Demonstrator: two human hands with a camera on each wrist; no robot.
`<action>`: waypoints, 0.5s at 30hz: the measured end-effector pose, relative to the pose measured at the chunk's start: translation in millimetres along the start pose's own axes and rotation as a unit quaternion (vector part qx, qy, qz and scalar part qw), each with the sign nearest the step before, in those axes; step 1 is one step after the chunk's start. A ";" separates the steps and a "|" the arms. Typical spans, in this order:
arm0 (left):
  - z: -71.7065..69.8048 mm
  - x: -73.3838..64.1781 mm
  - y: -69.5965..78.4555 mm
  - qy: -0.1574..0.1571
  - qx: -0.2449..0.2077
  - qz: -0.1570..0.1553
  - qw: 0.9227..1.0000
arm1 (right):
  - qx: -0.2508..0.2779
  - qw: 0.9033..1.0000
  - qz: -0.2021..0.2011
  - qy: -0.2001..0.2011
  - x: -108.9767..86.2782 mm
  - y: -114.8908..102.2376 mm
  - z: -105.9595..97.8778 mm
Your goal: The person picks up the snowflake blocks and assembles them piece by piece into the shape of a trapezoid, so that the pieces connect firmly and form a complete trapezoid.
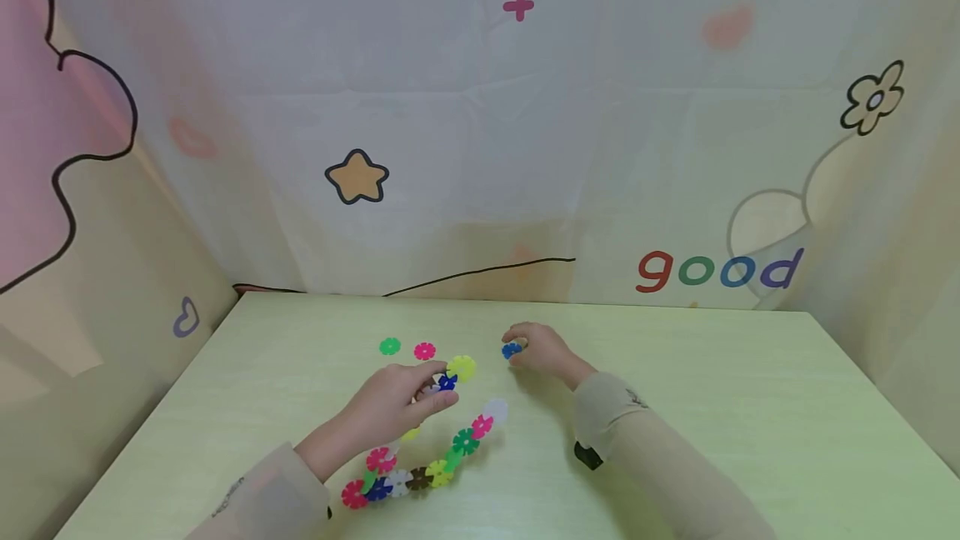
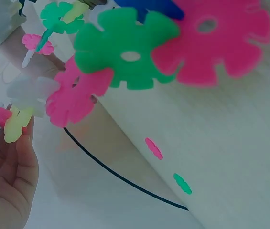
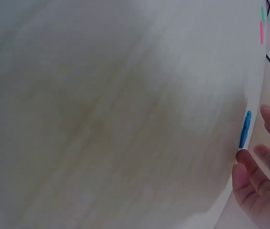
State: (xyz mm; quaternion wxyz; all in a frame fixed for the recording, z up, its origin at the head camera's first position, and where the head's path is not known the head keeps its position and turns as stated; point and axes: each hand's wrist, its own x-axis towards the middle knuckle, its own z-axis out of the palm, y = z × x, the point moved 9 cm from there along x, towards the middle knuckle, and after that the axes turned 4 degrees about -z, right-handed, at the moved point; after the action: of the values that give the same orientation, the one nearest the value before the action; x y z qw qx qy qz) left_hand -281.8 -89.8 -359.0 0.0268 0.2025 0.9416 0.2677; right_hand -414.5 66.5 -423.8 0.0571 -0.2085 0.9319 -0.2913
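My left hand (image 1: 392, 400) pinches a chain of interlocked plastic snowflake discs near its upper end. A yellow disc (image 1: 461, 368) and a dark blue disc (image 1: 447, 382) show at its fingertips. The chain curves down below the hand, with a pink disc (image 1: 381, 460), a brown disc (image 1: 420, 478), a green disc (image 1: 466, 442) and a whitish end disc (image 1: 496, 411). Farther right, my right hand (image 1: 546, 350) reaches down around a loose blue disc (image 1: 512, 350). In the right wrist view that blue disc (image 3: 245, 129) lies on the table, a fingertip close by its end, the fingers spread.
A loose green disc (image 1: 390, 346) and a loose pink disc (image 1: 424, 351) lie toward the back of the pale wooden table (image 1: 712, 407). Behind the table's back edge hangs a printed cloth (image 1: 465, 148), which also closes off both sides.
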 end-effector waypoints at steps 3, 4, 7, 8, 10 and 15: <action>-1.0 0.3 -2.5 0.004 0.002 -0.006 1.000 | 0.005 1.000 0.011 -0.013 -1.4 2.7 2.2; -1.3 0.3 -3.2 0.005 0.003 -0.008 1.000 | 0.009 1.000 0.013 -0.016 -2.2 2.9 2.1; -2.6 0.1 -4.3 0.008 0.005 -0.011 1.000 | 0.010 1.000 0.003 -0.017 -5.0 2.5 0.2; -2.9 0.0 -4.7 0.009 0.005 -0.012 1.000 | 0.013 1.000 0.000 -0.018 -6.2 3.0 -0.4; -3.2 -0.5 -4.3 0.009 0.004 -0.010 1.000 | 0.016 1.000 -0.009 -0.021 -9.1 3.7 -1.3; -3.2 -1.5 -3.7 0.008 0.000 -0.006 1.000 | 0.029 0.999 -0.022 -0.041 -18.2 6.2 -0.5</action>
State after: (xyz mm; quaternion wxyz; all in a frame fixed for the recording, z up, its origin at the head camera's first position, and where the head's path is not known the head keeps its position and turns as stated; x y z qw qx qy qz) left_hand -282.3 -94.9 -358.3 0.0209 0.1951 0.9429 0.2690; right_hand -400.3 79.0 -427.2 0.0946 -0.2387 0.9153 -0.3105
